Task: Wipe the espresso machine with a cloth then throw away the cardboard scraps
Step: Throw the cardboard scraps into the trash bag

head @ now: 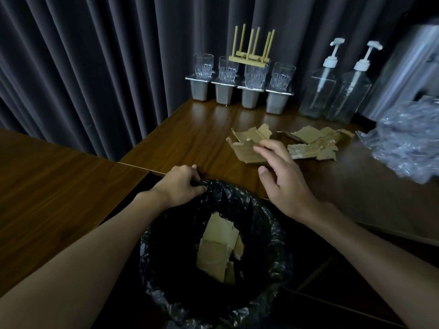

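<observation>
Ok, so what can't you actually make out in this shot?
Head view, the only one:
Metal machine at the right: blurred, cut off by the frame edge, lettering unreadable.
Cardboard scraps on the table: partly covered by the right hand; contact unclear.
Bin bag: darkness hides what lies below the cardboard inside.
Plastic wrap: blurred, cut by the right edge.
</observation>
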